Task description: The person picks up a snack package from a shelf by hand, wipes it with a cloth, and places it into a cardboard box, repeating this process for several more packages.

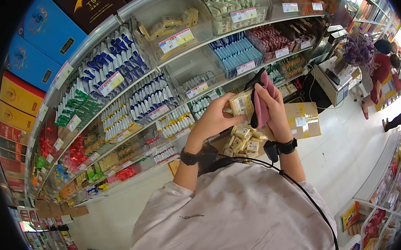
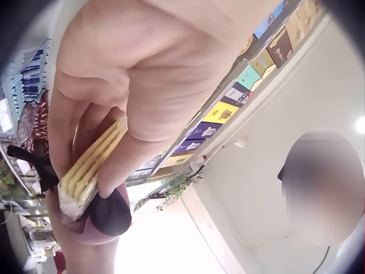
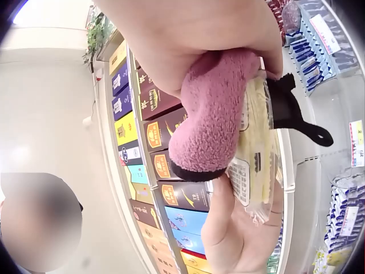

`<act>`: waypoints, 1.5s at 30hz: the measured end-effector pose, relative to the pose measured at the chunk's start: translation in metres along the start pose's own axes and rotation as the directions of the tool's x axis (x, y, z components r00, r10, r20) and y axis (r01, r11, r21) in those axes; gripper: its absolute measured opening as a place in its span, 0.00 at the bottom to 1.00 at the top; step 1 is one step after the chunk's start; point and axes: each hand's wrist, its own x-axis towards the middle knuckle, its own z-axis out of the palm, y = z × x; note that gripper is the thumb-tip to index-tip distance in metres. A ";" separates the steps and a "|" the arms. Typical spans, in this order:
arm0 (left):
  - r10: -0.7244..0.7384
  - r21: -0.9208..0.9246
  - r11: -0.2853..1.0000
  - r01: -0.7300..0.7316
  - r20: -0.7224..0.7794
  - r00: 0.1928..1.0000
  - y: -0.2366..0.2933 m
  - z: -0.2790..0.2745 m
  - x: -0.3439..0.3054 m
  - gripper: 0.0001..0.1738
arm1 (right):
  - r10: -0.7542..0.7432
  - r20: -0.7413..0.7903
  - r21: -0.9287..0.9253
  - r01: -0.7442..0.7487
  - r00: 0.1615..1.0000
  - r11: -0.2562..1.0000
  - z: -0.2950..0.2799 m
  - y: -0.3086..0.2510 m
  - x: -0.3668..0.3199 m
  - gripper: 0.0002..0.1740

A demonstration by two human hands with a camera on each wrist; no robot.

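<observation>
White shirt fabric [image 1: 234, 215] is filling the nearest part of our head view, and we are holding both forearms up from it, each wearing a black wrist strap [image 1: 189, 157]. Our left hand [image 1: 211, 119] is curling its fingers and thumb round a yellow snack packet [image 1: 242, 104], keeping it upright in the air in front of the shelves. Our right hand [image 1: 274, 113] is gripping a pink cloth [image 1: 263, 104] with a dark edge and pressing it against the packet's right side. Just beneath the hands, a heap of similar yellow packets [image 1: 246, 140] is lying by a cardboard box [image 1: 304, 117]; we cannot tell whether it is sitting inside. Beyond, clear shelf bins [image 1: 192, 74] are carrying wrapped snacks behind price labels [image 1: 176, 40]. Farther right, purple flowers [image 1: 358, 49] are standing near the till.
</observation>
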 end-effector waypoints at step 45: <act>0.092 -0.258 0.950 -0.177 -0.311 0.946 0.003 -0.007 0.008 0.31 | -0.009 0.145 -0.416 0.070 0.989 0.907 -0.005 0.006 -0.018 0.16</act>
